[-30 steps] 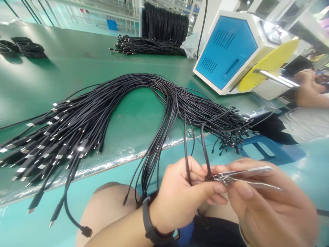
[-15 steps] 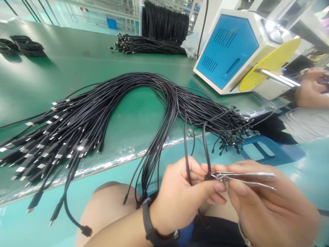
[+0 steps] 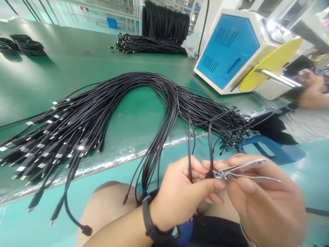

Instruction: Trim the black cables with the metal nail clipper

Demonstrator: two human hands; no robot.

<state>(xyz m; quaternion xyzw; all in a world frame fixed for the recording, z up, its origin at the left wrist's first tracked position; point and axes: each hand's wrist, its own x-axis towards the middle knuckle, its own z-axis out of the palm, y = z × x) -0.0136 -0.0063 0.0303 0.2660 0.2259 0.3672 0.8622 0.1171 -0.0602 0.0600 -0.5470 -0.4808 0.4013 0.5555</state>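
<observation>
A clipper [image 3: 244, 167] is being gripped by the right hand [image 3: 272, 199], between thumb and fingers, its metal arms being splayed toward the palm. A cable [image 3: 211, 147] is being pinched by the left hand [image 3: 180, 192], between thumb and fingertips, and its thick end [image 3: 209, 174] is being held at the clipper's tip, between the two hands. Whether the end is being bitten by the jaws cannot be told. A second strand [image 3: 189, 151] is also being enclosed by the left hand, behind the thumb; whether it is part of the same cable cannot be told. A dark band [image 3: 151, 223] is being worn on the left wrist.

Beyond the hands, an arched bundle [image 3: 144, 78] is being borne by the green bench [image 3: 133, 116]. Its plugs [image 3: 55, 137] are being fanned out well left of the left hand. Some strands are being draped over the bench edge, near that hand. Beyond the right hand, a machine [image 3: 227, 51] with a yellow disc [image 3: 273, 63] is being supported by the bench. Farther right, a co-worker's hand [image 3: 312, 82] is being blurred.
</observation>
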